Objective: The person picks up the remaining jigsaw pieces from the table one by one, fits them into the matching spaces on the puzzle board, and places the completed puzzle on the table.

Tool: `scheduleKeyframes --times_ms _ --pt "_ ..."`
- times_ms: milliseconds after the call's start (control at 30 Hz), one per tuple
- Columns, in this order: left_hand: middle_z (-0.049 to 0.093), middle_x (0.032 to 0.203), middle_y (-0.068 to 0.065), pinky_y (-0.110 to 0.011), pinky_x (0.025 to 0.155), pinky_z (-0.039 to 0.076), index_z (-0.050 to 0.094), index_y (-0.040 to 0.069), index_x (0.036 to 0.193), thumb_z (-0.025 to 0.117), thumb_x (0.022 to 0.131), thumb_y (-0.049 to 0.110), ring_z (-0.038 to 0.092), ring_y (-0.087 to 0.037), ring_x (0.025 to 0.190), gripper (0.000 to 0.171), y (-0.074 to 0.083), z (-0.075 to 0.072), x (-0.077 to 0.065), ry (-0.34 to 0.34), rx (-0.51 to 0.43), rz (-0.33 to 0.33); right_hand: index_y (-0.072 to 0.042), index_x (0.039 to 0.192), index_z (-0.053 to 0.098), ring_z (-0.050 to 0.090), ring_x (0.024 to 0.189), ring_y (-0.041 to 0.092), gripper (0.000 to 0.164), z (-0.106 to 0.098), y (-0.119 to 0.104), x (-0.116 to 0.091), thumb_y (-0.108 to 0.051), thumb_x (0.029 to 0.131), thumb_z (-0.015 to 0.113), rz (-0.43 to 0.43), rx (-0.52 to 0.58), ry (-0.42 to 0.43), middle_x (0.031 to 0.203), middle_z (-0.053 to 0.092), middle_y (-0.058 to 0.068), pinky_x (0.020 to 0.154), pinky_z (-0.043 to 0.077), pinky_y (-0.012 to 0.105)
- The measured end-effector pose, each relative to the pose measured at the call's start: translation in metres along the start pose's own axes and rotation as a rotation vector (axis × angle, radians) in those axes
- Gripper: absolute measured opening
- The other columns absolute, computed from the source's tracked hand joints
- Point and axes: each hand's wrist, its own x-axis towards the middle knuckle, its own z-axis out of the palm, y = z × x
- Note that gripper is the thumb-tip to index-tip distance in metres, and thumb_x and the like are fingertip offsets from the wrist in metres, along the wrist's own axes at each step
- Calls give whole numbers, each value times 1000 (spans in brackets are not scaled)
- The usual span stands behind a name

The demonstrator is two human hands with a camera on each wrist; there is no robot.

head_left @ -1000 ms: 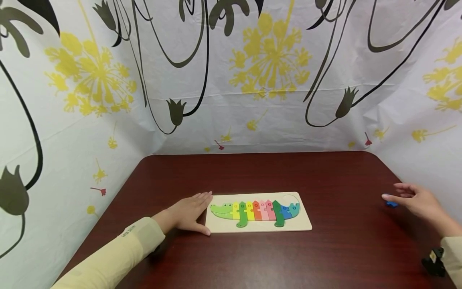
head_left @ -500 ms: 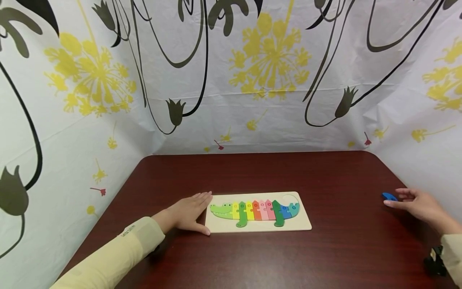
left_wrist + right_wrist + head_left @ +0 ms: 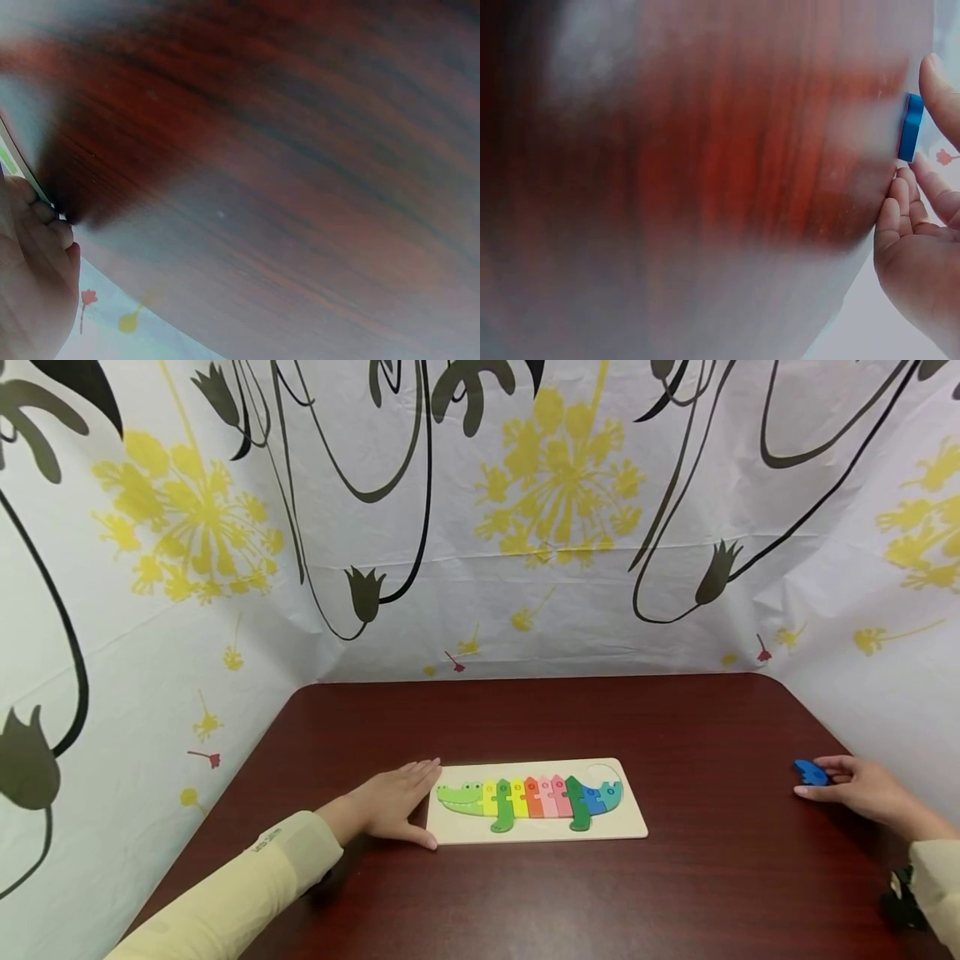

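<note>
A wooden crocodile puzzle board [image 3: 537, 837] lies flat on the table, with several coloured pieces set in it. Against its left edge rests my left hand [image 3: 386, 802], fingers stretched and thumb spread along the near corner. Far to the right, a blue puzzle piece [image 3: 810, 772] lies on the tabletop at the fingertips of my right hand [image 3: 873, 789]. The index finger touches it, while the thumb lies on the near side, seemingly apart from it. In the right wrist view, the blue piece [image 3: 910, 129] shows edge-on beside the thumb and index finger.
The dark red wooden table [image 3: 525, 902] reaches back to a white patterned cloth [image 3: 480, 610], which also hangs along both sides. A black wrist device [image 3: 903, 897] sits below the right sleeve.
The blue piece has turned at my right fingertips and shifted slightly away from me. My right hand has lowered slightly towards me. The left hand and the board have stayed still.
</note>
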Motion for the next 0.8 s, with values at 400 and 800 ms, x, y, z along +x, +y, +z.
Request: scheduleKeyframes --times_ms 400,800 --pt "12 161 -13 -35 116 17 15 2 155 35 76 88 13 -23 146 119 1 0 -1 -5 7 -2 28 126 30 42 105 57 90 1 3 3 -45 90 67 -1 35 -22 118 37 47 82 46 58" --pt "12 161 -12 -34 116 17 15 3 155 35 75 89 13 -22 146 119 0 1 0 -5 17 -14 27 125 33 43 105 57 83 0 2 1 -41 92 66 -42 31 -7 118 38 48 80 47 54"
